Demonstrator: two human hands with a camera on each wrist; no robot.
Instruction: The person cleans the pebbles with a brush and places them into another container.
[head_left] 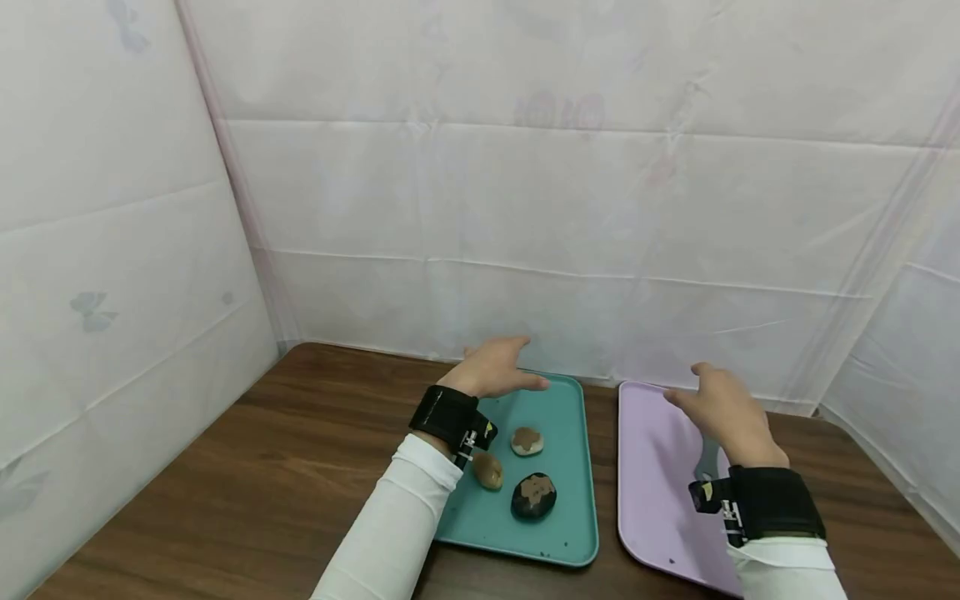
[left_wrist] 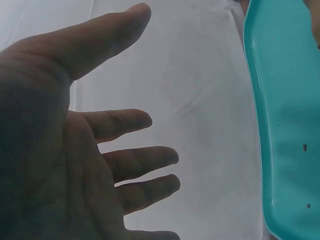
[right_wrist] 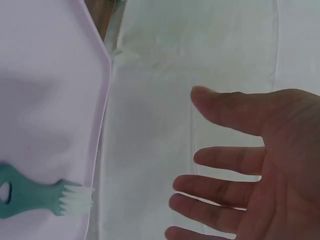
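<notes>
Both arms reach forward in white sleeves with black wrist straps. The left hand (head_left: 495, 369) hovers over the far left corner of the teal tray (head_left: 570, 533), fingers spread and relaxed, holding nothing. The right hand (head_left: 723, 412) hangs above the lilac tray (head_left: 652, 483), fingers likewise loose and apart, empty.

On the teal tray lie three stones: a dark one (head_left: 533, 496) nearest, a tan one (head_left: 488, 471) beside the left wrist, a pale one (head_left: 527, 441) beyond. A small teal brush (right_wrist: 40, 196) lies on the lilac tray, under the right hand. The trays sit side by side, apart, on a brown wooden table (head_left: 262, 467). White sheeting (head_left: 525, 183) walls it behind and on both sides.
</notes>
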